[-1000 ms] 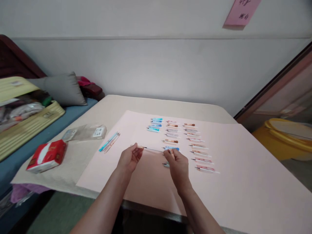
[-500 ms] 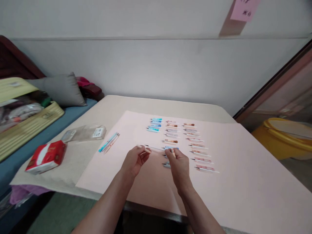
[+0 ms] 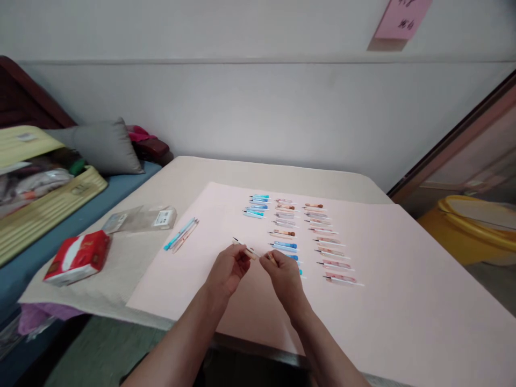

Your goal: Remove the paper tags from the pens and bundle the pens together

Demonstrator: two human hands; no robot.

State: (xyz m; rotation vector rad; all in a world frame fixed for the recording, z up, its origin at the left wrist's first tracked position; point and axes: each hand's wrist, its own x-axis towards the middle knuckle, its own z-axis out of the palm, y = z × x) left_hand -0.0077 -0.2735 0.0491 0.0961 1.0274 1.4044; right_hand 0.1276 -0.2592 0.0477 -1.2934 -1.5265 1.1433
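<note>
My left hand (image 3: 229, 271) is closed, its thumb and fingers pinching a short beige pen barrel (image 3: 250, 255). A thin pen refill (image 3: 236, 241), dark at its tip, slants across those fingers towards my right hand (image 3: 285, 277). That hand is closed too, pinching the refill's rear end and holding a small tan pen part (image 3: 272, 259); the fingers cover much of it. Beyond and beside the right hand lie rows of disassembled pens, among them blue ones (image 3: 285, 245) and pink ones (image 3: 341, 278), each paired with a thin refill. Several slim pens (image 3: 181, 235) lie together on the left.
Pale pink paper (image 3: 161, 285) covers much of the table. A red tissue pack (image 3: 78, 258) and a clear plastic sleeve (image 3: 141, 219) lie at the left. Past the table stand a blue seat with a grey cushion (image 3: 99, 148) and, at right, a yellow bin (image 3: 463, 231).
My right hand has moved left and slightly down, close to my left hand, bringing the refill alongside the beige barrel. More blue pens show behind it now.
</note>
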